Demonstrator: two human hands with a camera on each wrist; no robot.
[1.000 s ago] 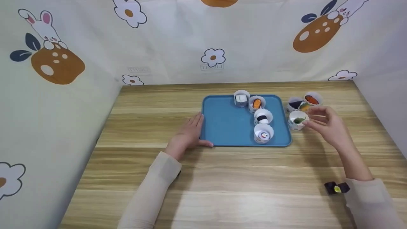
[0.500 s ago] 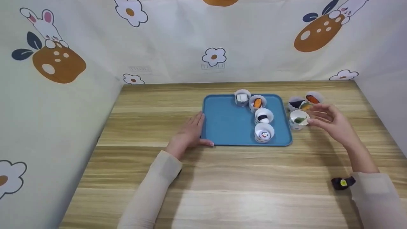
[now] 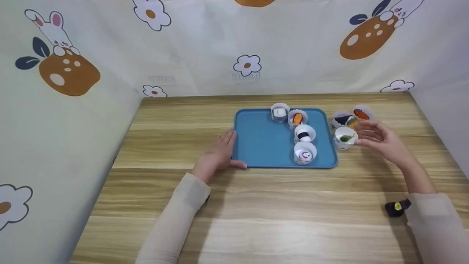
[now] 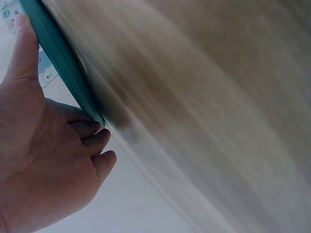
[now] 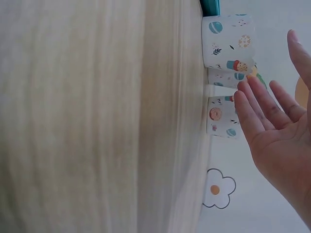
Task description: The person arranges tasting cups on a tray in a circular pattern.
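My left hand (image 3: pixel 218 152) rests against the front left corner of a blue tray (image 3: pixel 256 143), fingers along its left edge and thumb at its front edge. My right hand (image 3: pixel 383 143) is beside several paper cups right of the tray, holding nothing. Its thumb tip is right at the rim of a cup with a green leaf (image 3: pixel 345 138). In the right wrist view its fingers (image 5: pixel 265 104) are extended toward the patterned cups (image 5: pixel 228 43). Close to the fingertips is a yellow piece (image 3: pixel 353 123), seen between cups holding a dark piece (image 3: pixel 343 120) and an orange-red piece (image 3: pixel 361 114).
On the tray's right half stand paper cups with a white piece (image 3: pixel 280 112), an orange piece (image 3: pixel 297 118), a black-banded white piece (image 3: pixel 303 136) and a round patterned piece (image 3: pixel 305 155). A black device (image 3: pixel 397 207) sits at my right cuff. Printed cloth (image 3: pixel 198 51) walls the table (image 3: pixel 256 212).
My right hand has drawn back slightly to the right from the cup with the green leaf, and its thumb and fingers have spread. My left hand stays at the tray.
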